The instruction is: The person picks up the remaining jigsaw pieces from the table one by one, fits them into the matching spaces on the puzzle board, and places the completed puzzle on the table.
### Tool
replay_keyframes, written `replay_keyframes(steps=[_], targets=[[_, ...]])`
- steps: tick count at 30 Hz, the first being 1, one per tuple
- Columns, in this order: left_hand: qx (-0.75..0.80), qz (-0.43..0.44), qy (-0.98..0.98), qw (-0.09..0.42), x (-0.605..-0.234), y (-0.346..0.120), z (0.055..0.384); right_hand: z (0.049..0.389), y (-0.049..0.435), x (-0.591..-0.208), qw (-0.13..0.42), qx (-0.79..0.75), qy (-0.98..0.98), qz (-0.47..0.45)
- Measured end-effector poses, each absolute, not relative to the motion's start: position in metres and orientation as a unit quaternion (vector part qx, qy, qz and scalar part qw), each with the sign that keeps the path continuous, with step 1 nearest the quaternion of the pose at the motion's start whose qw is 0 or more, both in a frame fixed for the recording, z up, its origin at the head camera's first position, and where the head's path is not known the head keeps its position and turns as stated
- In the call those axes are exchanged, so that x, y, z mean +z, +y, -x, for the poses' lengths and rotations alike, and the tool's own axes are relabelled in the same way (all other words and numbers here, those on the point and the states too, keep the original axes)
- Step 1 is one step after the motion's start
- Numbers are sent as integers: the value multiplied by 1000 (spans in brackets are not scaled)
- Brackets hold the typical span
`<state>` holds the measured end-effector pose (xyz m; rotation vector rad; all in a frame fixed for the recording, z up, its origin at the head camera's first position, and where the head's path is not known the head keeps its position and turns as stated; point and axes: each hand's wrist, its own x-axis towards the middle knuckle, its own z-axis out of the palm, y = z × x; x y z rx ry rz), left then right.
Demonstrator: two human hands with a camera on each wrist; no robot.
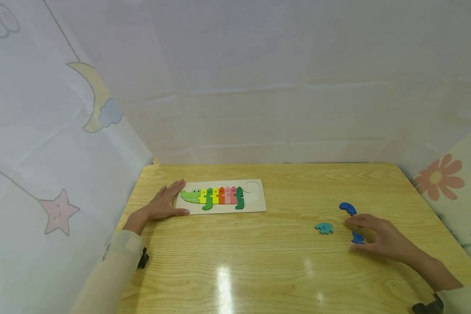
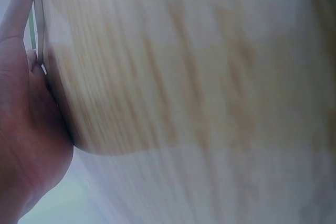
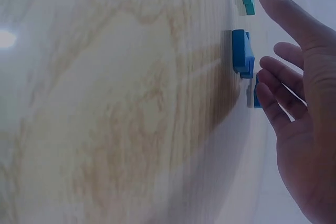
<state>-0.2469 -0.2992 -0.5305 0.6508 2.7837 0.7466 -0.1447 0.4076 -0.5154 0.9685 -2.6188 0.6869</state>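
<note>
A wooden crocodile puzzle board (image 1: 255, 203) lies at the table's left. Set in it are a green head and several coloured body pieces (image 1: 221, 196); its right end shows bare wood with a thin curled tail line. My left hand (image 1: 162, 205) rests at the board's left end, fingers by the top corner and thumb along the lower edge. On the right, my right hand (image 1: 390, 239) hovers over a small blue puzzle piece (image 1: 357, 238), thumb and fingers parted, holding nothing. Just beyond the fingertips is a curved blue piece (image 1: 348, 208); a teal piece (image 1: 324, 228) lies to their left.
The pieces and board share a glossy wood-grain table (image 1: 220, 244). Pale printed cloth (image 1: 235, 122) hangs along its back and sides. Dark wrist straps (image 1: 143, 258) show at both sleeves.
</note>
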Motion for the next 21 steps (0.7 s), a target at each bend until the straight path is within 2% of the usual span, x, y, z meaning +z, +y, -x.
replay_keyframes(steps=[7, 21], targets=[[250, -208, 940, 105, -531, -300, 249, 142, 413, -521, 118, 236, -908, -325], [265, -227, 933, 86, -521, -296, 242, 139, 421, -528, 109, 248, -907, -322]])
